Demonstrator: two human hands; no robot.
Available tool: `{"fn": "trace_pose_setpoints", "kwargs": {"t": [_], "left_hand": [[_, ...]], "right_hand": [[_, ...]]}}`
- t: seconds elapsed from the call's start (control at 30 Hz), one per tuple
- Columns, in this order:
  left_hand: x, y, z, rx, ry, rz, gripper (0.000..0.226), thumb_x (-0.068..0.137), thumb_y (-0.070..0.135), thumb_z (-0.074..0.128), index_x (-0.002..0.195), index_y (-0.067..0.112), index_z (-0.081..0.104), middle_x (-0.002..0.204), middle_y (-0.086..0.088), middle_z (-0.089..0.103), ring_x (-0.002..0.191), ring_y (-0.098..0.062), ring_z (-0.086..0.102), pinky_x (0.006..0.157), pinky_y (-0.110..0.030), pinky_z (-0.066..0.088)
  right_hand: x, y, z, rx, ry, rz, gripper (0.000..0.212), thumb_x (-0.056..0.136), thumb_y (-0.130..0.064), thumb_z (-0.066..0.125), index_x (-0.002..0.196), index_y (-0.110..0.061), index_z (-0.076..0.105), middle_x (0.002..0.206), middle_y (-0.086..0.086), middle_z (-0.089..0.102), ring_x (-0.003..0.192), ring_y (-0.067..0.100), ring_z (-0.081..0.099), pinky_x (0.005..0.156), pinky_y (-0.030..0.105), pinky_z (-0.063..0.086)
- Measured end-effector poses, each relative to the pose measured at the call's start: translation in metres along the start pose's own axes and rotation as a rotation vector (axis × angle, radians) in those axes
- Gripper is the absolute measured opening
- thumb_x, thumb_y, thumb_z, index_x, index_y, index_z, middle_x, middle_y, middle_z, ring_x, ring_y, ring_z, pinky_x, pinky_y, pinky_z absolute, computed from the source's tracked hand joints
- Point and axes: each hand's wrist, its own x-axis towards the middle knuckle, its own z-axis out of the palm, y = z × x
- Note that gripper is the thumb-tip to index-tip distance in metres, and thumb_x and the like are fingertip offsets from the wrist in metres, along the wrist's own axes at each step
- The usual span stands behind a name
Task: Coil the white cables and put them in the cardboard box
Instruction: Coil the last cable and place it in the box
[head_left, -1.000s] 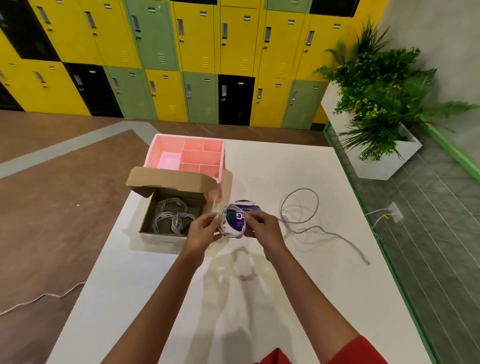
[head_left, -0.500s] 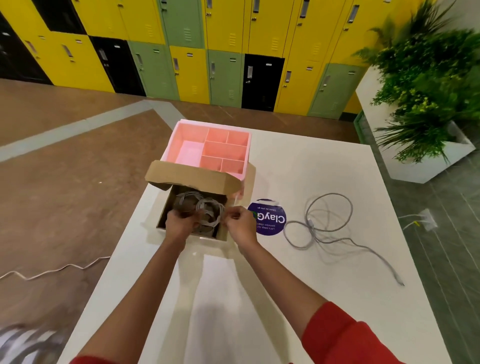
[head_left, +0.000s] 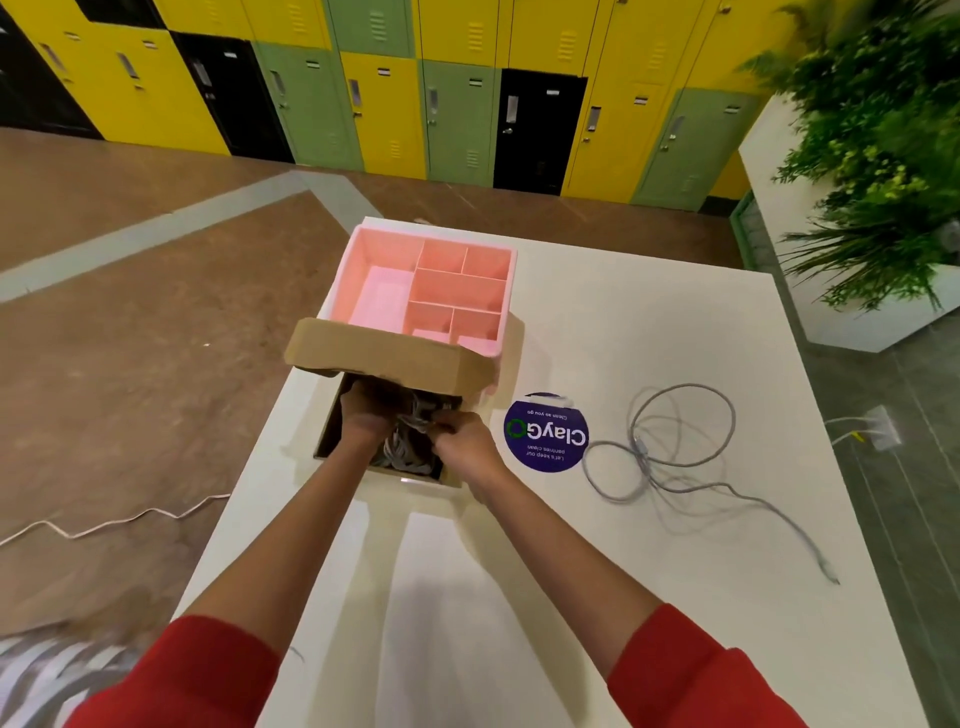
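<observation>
Coiled white cable sat inside the cardboard box (under its raised flap) | left hand gripped it there | right hand pinched it | loose cable lay right of the box

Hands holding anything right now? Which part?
A coiled white cable, down inside the cardboard box. The left hand grips the coil's left side; the right hand pinches its right edge.
</observation>
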Motion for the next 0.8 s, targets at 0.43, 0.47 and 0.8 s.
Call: {"fn": "trace_pose_setpoints", "kwargs": {"t": [0.43,0.47,0.8], "left_hand": [[-0.032,-0.014,0.009,-0.155,0.197,-0.029,0.023,0.085,0.004,0.059,0.106,-0.004,0.064,0.114,-0.022,0.062,0.11,-0.037,0.057,0.093,-0.038,0.047],[-0.041,-0.015,0.01,-0.148,0.232,-0.015,0.02,0.085,0.001,0.058,0.102,-0.005,0.064,0.112,-0.024,0.062,0.11,-0.038,0.056,0.094,-0.04,0.046],[-0.128,0.012,0.073,-0.181,0.301,0.346,0.015,0.095,0.015,0.053,0.106,0.005,0.059,0.104,-0.005,0.053,0.088,-0.016,0.051,0.074,-0.024,0.04]], "right_hand": [[-0.03,0.013,-0.022,0.051,0.06,-0.086,0.028,0.092,-0.008,0.048,0.105,-0.017,0.071,0.114,0.002,0.068,0.103,0.022,0.064,0.092,0.038,0.053],[-0.033,0.017,-0.026,0.065,0.064,-0.091,0.026,0.094,-0.007,0.048,0.103,-0.016,0.071,0.11,0.003,0.069,0.099,0.023,0.066,0.087,0.037,0.054],[-0.069,0.071,-0.092,0.021,0.245,-0.081,0.017,0.094,-0.008,0.051,0.098,-0.01,0.068,0.091,0.003,0.068,0.083,0.015,0.061,0.065,0.02,0.048]]}}
